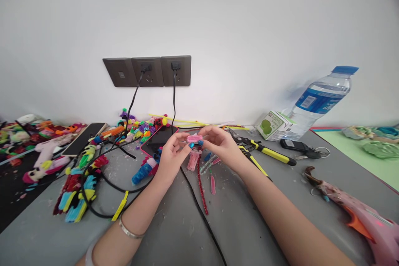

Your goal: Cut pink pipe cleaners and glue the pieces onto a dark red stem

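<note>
My left hand (172,152) and my right hand (220,143) meet above the grey table (174,228) and both pinch a small pink pipe-cleaner piece (195,138) between their fingertips. Just below it lie more pink fuzzy pieces (193,160), a dark red pipe cleaner (202,189) and a sparkly strand (208,164). A blue fuzzy bundle (144,170) rests by my left wrist. A silver bracelet sits on my left forearm.
Yellow-handled pliers (268,152) lie right of my hands. A water bottle (314,104), a green carton (272,124), keys (299,146) and a pink glue gun (358,212) are to the right. Colourful pipe-cleaner figures (77,191), phones (158,139) and black cables (199,212) fill the left and middle.
</note>
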Available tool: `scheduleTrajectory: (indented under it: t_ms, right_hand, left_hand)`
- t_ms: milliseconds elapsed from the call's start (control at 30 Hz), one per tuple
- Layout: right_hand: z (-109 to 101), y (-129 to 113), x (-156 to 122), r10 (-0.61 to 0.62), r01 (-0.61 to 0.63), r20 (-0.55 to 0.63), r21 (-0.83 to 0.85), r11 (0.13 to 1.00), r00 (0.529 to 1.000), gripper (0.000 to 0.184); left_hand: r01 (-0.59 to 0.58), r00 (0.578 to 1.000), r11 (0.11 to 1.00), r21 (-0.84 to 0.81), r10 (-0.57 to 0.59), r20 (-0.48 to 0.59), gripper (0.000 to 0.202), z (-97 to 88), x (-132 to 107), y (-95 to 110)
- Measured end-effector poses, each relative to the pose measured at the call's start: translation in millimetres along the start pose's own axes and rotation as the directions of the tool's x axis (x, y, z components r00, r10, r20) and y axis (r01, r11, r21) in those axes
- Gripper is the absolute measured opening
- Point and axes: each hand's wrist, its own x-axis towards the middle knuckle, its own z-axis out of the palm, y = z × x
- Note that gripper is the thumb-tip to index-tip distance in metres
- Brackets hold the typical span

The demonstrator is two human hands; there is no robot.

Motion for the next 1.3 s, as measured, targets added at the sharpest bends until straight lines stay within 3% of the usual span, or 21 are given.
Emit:
scheduleTrajectory:
  t_ms: [600, 900, 1300]
  right_hand:
    - [1.1, 0.7, -2.9, -0.110, 0.106, -0.006, -0.205, 0.973, 0.994, 0.016]
    - [1.5, -1.4, -5.1, -0.191, 0.188, 0.032, -0.387, 0.903, 0.981, 0.014]
    - [2.7, -3.8, -4.2, -0.278, 0.269, 0.049, -0.455, 0.849, 0.959, 0.016]
  left_hand:
    - [0.000, 0.998, 0.999, 0.051, 0.003, -0.059, 0.025, -0.2, 1.2, 2.1]
    - [-0.038, 0.998, 0.998, 0.054, 0.040, -0.050, 0.023, -1.2, 0.9, 0.3]
    - [-0.120, 0.993, 0.983, 0.136, 0.120, 0.004, 0.021, -8.2, 6.6, 2.2]
